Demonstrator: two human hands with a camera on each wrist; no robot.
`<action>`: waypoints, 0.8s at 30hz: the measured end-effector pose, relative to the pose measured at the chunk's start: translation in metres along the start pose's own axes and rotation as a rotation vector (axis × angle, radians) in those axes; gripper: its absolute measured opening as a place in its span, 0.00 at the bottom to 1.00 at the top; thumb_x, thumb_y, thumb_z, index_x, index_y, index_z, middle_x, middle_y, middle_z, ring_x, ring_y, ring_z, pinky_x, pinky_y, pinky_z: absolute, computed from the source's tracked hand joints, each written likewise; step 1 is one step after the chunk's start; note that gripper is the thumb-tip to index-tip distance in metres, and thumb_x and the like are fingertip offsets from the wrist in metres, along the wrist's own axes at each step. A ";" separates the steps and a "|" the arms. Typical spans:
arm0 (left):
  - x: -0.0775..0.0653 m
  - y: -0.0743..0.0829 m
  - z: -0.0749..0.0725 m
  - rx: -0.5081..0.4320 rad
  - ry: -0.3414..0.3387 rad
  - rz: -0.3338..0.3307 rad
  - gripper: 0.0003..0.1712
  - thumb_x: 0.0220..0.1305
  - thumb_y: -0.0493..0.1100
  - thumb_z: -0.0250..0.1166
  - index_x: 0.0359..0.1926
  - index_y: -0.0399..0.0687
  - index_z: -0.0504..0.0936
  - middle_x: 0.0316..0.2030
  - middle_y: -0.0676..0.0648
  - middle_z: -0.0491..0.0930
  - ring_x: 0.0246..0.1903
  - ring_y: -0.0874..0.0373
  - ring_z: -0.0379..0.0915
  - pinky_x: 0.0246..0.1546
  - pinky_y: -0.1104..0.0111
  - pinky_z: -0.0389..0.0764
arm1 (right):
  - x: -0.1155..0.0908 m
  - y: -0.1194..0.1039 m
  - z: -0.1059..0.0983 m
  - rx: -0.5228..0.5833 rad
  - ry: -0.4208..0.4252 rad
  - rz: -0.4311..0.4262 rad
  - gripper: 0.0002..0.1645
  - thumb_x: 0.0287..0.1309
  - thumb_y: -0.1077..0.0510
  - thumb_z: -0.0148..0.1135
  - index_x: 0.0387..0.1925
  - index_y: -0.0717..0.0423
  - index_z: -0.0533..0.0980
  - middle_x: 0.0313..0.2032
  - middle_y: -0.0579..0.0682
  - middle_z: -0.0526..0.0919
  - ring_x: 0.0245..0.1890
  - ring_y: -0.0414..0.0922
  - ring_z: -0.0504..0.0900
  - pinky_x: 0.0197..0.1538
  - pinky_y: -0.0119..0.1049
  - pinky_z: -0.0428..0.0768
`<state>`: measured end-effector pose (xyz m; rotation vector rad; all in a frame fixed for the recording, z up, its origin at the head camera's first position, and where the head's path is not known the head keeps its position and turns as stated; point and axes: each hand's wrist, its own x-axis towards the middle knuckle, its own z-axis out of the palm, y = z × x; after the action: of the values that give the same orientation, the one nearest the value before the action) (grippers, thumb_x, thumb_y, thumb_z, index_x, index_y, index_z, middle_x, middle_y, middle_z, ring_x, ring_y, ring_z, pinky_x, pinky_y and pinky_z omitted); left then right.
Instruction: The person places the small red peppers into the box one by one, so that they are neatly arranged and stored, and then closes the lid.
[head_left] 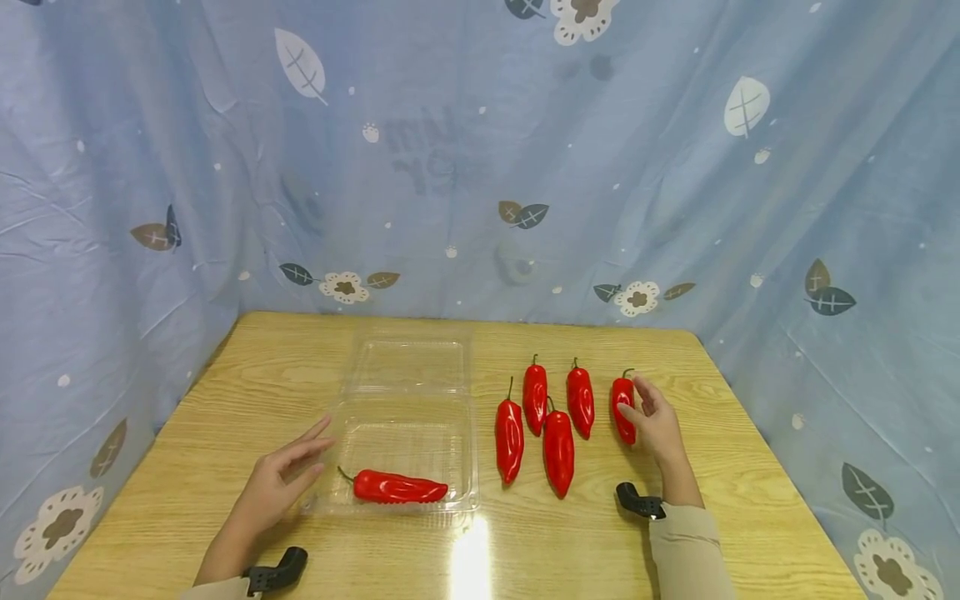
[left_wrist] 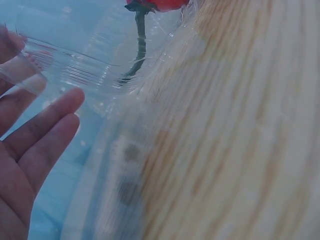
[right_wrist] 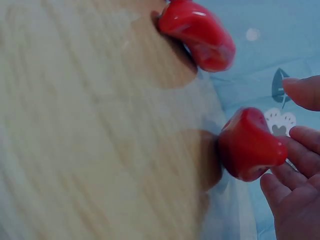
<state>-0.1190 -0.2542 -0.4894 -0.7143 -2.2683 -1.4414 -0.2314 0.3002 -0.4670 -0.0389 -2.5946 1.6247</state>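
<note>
My left hand hovers at the left side of a clear plastic clamshell box, fingers spread and holding nothing. One red pepper lies crosswise near the front of the box, its green stem pointing left; in the left wrist view that stem shows through the plastic. On the right, my right hand is around the rightmost red pepper, thumb to its left and fingers to its right. The right wrist view has this pepper beside the fingers, with the thumb apart from it.
Several more red peppers stand between box and right hand: one at left, one in front, two behind. The box's lid lies folded back. A patterned blue curtain surrounds the wooden table.
</note>
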 end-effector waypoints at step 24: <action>-0.001 -0.002 0.000 -0.001 0.005 -0.018 0.18 0.58 0.23 0.59 0.51 0.25 0.76 0.63 0.28 0.64 0.61 0.76 0.62 0.55 0.87 0.68 | 0.003 0.009 0.007 -0.269 -0.029 0.078 0.49 0.59 0.59 0.61 0.73 0.63 0.45 0.70 0.69 0.52 0.67 0.66 0.58 0.66 0.58 0.65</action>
<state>-0.1196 -0.2553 -0.4911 -0.6912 -2.2757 -1.4517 -0.2353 0.2980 -0.4782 -0.1348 -2.8487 1.2942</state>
